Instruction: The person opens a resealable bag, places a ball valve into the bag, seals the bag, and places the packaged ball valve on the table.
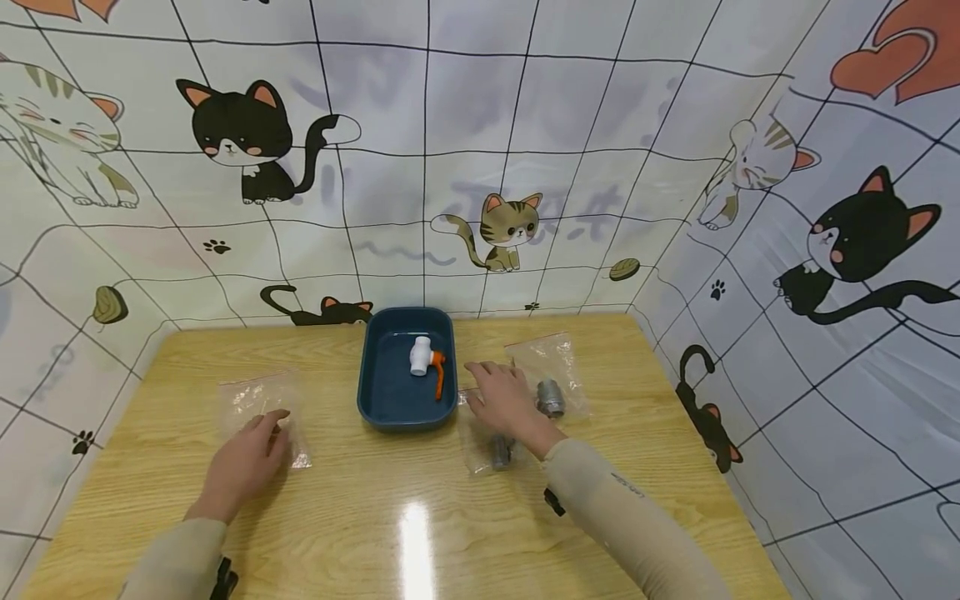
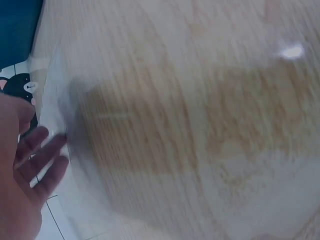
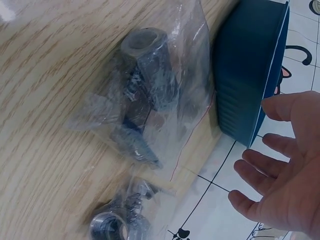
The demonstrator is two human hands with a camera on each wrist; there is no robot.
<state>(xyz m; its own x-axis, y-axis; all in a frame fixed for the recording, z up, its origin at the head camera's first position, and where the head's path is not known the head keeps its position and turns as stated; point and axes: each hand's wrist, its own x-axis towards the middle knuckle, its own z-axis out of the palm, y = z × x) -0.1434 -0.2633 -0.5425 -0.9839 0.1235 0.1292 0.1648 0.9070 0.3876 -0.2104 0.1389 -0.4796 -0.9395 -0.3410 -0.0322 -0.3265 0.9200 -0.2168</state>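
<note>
My left hand point(image 1: 247, 462) is over a clear zip bag point(image 1: 247, 398) on the left of the table; its fingers are loosely bent, with fingertips right at the plastic. My right hand point(image 1: 504, 402) hovers beside the blue tray point(image 1: 393, 402), fingers spread and holding nothing. Inside the tray lies a white ball valve point(image 1: 420, 357) with an orange lever. Below the right hand, a clear bag point(image 3: 192, 75) contains a grey pipe fitting point(image 3: 160, 75) and smaller dark pieces. Another clear bag point(image 1: 543, 354), farther right, holds a grey threaded fitting point(image 1: 551, 398).
The wooden table point(image 1: 352, 533) meets a cat-patterned sheet point(image 1: 390, 192) at the back and sides. Close to that back edge stands the tray, its raised rim between the two hands. A bright reflection shows at the front of the table.
</note>
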